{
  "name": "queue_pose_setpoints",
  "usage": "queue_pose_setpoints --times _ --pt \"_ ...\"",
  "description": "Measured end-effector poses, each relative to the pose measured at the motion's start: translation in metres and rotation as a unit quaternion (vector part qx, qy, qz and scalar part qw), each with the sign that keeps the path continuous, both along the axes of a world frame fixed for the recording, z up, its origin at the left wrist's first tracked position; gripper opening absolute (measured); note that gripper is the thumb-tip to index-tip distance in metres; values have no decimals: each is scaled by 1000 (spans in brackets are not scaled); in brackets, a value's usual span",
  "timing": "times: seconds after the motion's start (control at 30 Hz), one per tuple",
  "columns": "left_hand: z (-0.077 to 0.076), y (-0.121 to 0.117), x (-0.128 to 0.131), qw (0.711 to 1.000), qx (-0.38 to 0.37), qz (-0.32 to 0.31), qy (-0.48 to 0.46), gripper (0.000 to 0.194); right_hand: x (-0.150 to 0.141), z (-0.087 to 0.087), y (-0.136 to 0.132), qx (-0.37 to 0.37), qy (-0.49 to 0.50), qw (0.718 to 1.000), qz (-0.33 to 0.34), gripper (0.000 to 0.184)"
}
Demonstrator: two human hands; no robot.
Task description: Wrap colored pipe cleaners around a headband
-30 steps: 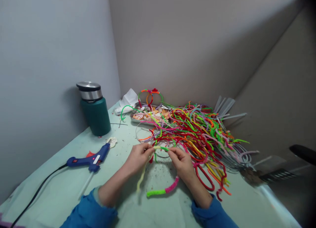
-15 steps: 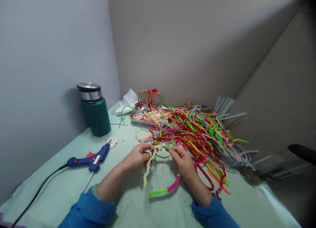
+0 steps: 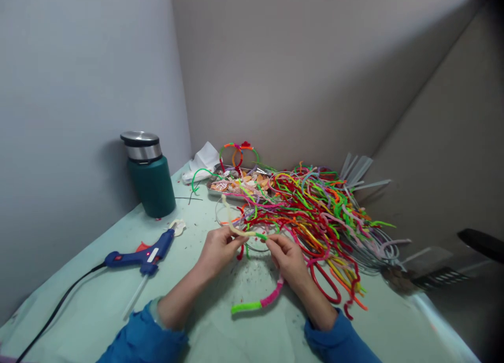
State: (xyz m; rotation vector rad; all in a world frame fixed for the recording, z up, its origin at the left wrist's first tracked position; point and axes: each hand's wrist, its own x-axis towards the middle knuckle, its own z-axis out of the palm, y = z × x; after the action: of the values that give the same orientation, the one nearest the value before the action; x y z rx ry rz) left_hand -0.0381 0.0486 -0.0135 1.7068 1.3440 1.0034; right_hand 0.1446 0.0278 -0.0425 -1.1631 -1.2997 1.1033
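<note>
My left hand [image 3: 217,248] pinches a pale yellow pipe cleaner [image 3: 232,221] whose free end sticks up and away from me. My right hand [image 3: 287,255] is closed on a curved band [image 3: 258,300] wrapped in green and pink fuzz, gripping it near its upper end. The two hands meet at a short green wrapped stretch [image 3: 258,235] between the fingertips. The band's lower end rests on the pale green table cover [image 3: 98,310]. Both sleeves are blue.
A big heap of coloured pipe cleaners [image 3: 315,205] lies behind and right of my hands. A blue glue gun [image 3: 139,255] with its cord lies at the left, a dark green flask [image 3: 148,177] behind it. A tray of small bits [image 3: 238,183] and clear glue sticks [image 3: 360,169] sit by the wall.
The yellow pipe cleaner's free end, hanging down toward me before, has swung round and now points up and away. Both hands stayed nearly in place.
</note>
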Motion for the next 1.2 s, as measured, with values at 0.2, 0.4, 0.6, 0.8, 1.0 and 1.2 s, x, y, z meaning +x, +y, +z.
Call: queue_pose_setpoints --times 0.2,0.4,0.6,0.8,1.0,1.2 --pt "3 -1 0 995 -79 -3 -58 30 -1 -3 0 15 -27 999 17 28" --pt "6 -1 -2 959 -210 -29 -186 26 0 -5 -1 34 -46 998 20 26" --pt "1 1 -2 934 -238 -72 -257 30 -1 -6 -1 15 -33 998 42 25" --pt "-5 3 2 988 -108 9 -113 25 0 -6 1 -14 -28 1000 4 27" --pt "-3 -7 3 976 193 27 100 12 -1 -2 1 -22 -20 1000 -11 27" --pt "-8 -8 1 944 283 2 171 23 -2 -3 2 -14 -21 1000 0 27"
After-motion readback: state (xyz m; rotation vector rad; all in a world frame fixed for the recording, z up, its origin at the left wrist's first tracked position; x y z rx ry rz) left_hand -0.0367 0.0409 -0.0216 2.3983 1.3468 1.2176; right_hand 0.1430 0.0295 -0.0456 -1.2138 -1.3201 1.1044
